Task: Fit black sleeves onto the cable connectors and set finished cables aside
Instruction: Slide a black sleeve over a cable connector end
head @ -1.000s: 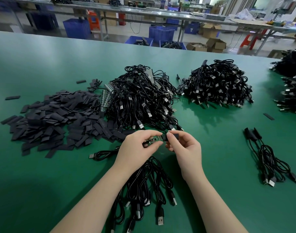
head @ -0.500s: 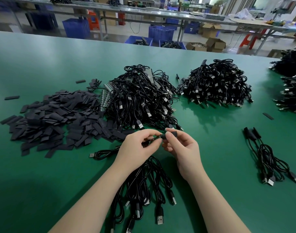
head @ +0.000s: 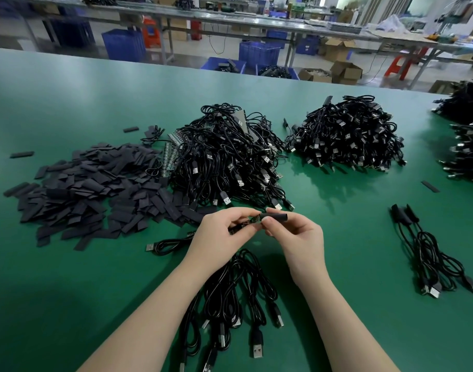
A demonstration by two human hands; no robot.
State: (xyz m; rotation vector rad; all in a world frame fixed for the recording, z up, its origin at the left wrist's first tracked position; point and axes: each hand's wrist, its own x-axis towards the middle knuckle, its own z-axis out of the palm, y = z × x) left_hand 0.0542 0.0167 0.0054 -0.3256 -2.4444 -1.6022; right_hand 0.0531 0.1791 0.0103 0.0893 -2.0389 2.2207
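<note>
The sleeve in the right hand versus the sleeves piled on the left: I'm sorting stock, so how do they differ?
The held sleeve looks rounded open like a tube, pinched by the right hand above the table; the sleeve pile lies pressed flat. The held one meets the connector in the left hand; the piled ones lie loose. All are black.

black on green

the table (head: 69, 277) is a plain deep green all over. the loose sleeves (head: 90, 194) heaped on it are flat matt black, nearer charcoal where light catches them. the cable piles (head: 230, 159) are glossy black, speckled with silver plug tips. the sleeve (head: 274, 217) pinched in the right hand (head: 299, 237) is black too. behind the table, crates (head: 259, 53) are bright blue, stools (head: 400, 67) red, and cartons (head: 345, 72) plain brown cardboard.
</note>
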